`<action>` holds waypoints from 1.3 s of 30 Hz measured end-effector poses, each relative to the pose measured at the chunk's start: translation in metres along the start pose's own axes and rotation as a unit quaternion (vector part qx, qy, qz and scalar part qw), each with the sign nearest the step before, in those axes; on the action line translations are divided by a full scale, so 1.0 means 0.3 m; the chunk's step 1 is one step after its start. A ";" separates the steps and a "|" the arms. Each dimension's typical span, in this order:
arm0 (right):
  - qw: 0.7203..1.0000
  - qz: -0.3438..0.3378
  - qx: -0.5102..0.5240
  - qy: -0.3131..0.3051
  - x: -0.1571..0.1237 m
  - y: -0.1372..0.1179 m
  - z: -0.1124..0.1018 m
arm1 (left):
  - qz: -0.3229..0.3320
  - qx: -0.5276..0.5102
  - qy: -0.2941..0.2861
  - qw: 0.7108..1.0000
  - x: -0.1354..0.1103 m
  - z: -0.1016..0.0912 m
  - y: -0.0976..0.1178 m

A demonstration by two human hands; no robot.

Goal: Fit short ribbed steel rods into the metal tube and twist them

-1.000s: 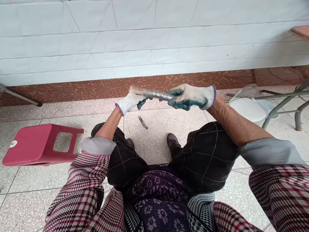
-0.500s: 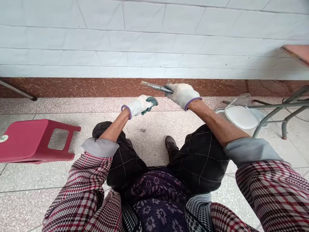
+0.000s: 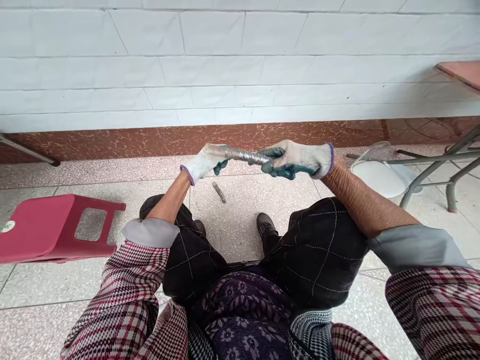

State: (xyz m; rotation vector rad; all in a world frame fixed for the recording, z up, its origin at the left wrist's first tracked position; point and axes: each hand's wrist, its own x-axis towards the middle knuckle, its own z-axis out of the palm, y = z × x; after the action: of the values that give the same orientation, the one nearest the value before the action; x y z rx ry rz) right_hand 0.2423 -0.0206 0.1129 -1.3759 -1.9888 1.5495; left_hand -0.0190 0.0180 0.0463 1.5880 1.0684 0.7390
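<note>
Both my hands wear white knit gloves with green-coated palms and purple cuffs. Stretched between them is a slim silvery rod with a ribbed surface (image 3: 244, 155), held almost level in front of the wall base. My right hand (image 3: 296, 159) grips its right end, with the thumb along it and the fingers curled underneath. At the other end, my left hand (image 3: 212, 159) closes round the tip and hides it. On the floor below lies a short ribbed grey piece (image 3: 219, 192), apart from both hands.
A red plastic stool (image 3: 48, 225) stands on the left. To the right are a white round seat (image 3: 379, 178), metal legs (image 3: 431, 182) and a brown tabletop corner (image 3: 459, 74). The white tiled wall (image 3: 210, 70) rises ahead above a reddish-brown skirting (image 3: 131, 142).
My left hand has come up to the rod's free end and closed on it. My right hand has turned and shifted slightly right and down. The floor piece looks longer and clearer now.
</note>
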 end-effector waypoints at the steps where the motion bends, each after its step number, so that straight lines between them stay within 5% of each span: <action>1: 0.999 -0.007 0.027 0.024 0.001 -0.017 0.012 | -0.009 -0.005 -0.005 1.000 0.002 0.012 -0.004; 6: 0.986 0.002 0.019 0.166 0.058 -0.067 0.051 | -0.033 -0.013 -0.029 0.999 0.007 0.059 -0.020; 10: 0.950 0.019 -0.218 0.223 0.128 -0.040 0.033 | -0.036 -0.009 -0.051 0.998 0.007 0.070 -0.032; 14: 0.857 0.068 -0.481 0.171 0.175 -0.011 0.023 | -0.053 0.025 -0.032 0.998 0.007 0.047 -0.035; 17: 0.838 0.107 -0.521 0.120 0.178 -0.002 0.034 | -0.047 0.100 0.033 0.993 0.005 0.008 -0.022; 19: 0.854 0.123 -0.499 0.085 0.166 0.010 0.036 | -0.020 0.154 0.059 0.986 0.005 -0.017 -0.012; 22: 0.928 0.092 -0.361 0.021 0.128 0.036 0.016 | -0.005 0.169 0.067 0.983 0.012 -0.038 -0.011; 29: 0.996 0.036 -0.077 -0.034 0.002 0.019 -0.011 | -0.020 -0.003 0.023 1.000 0.033 -0.013 -0.028; 32: 0.998 -0.009 0.052 0.023 -0.010 -0.020 0.010 | -0.032 -0.021 -0.026 0.999 0.019 0.013 -0.015; 39: 0.975 -0.033 0.101 0.197 0.079 -0.063 0.023 | -0.012 -0.017 -0.067 0.998 0.002 0.023 -0.008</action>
State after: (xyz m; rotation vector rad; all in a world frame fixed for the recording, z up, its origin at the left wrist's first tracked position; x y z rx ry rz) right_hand 0.2156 -0.0056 0.1189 -1.3883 -1.5789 1.2875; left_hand -0.0133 0.0159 0.0420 1.5698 0.9709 0.6237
